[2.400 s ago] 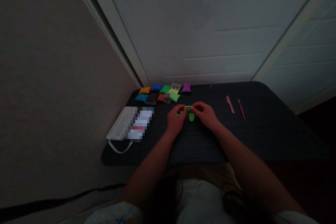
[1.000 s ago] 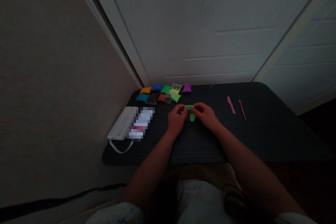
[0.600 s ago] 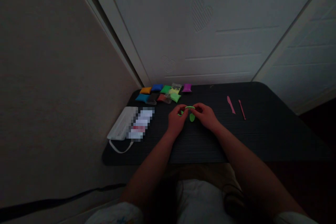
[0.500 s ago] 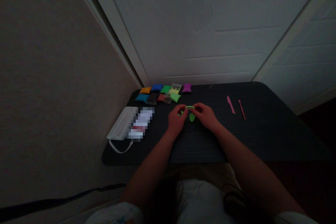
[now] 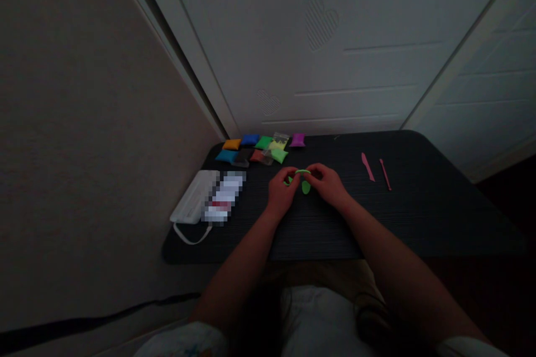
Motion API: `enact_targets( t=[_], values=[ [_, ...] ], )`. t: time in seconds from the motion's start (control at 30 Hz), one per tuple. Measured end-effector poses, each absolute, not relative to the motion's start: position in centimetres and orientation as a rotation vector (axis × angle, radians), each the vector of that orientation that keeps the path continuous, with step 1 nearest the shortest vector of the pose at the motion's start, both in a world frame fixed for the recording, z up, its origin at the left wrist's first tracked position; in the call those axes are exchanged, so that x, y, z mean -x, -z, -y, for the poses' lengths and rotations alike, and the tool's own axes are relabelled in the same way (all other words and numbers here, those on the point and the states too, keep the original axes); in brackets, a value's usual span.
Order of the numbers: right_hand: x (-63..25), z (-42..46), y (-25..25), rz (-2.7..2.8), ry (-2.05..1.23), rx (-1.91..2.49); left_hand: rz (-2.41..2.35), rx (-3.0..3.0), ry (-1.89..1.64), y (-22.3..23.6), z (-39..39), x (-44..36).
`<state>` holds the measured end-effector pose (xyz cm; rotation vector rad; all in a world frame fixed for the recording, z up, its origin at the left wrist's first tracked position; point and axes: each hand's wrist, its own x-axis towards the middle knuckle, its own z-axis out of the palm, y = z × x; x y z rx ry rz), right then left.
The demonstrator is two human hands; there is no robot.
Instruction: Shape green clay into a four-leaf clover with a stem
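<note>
Between the fingertips of both hands is a thin, slightly curved strip of light green modelling clay [image 5: 302,171]. My left hand [image 5: 283,192] is closed on its left end, and my right hand [image 5: 328,183] pinches the right end. Below the strip, a flat oval green clay piece [image 5: 306,187] lies on the dark table, close to my right fingertips. More green clay [image 5: 288,181] shows at my left fingers, partly hidden by them, so its shape is unclear.
Several coloured clay packets [image 5: 250,139] lie along the table's back left. A white case [image 5: 195,196] with a strap and a blurred-out phone [image 5: 224,198] sit at the left. On the right lie a pink plastic knife [image 5: 368,167] and a thin pink stick tool [image 5: 385,174].
Both hands keep almost the same place and grip on the green clay strip. Apart from a tiny shift of the view, no movement shows.
</note>
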<state>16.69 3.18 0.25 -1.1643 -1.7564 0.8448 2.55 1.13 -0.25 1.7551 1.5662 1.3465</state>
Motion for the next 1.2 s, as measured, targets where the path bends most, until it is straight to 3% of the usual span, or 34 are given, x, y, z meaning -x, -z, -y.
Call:
enact_targets(
  t=[1.2],
  values=[
    [-16.69, -3.07, -0.58, 1.767, -0.808, 1.122, -1.586, -1.797, -1.301, 0.23, -1.13, -2.43]
  ],
)
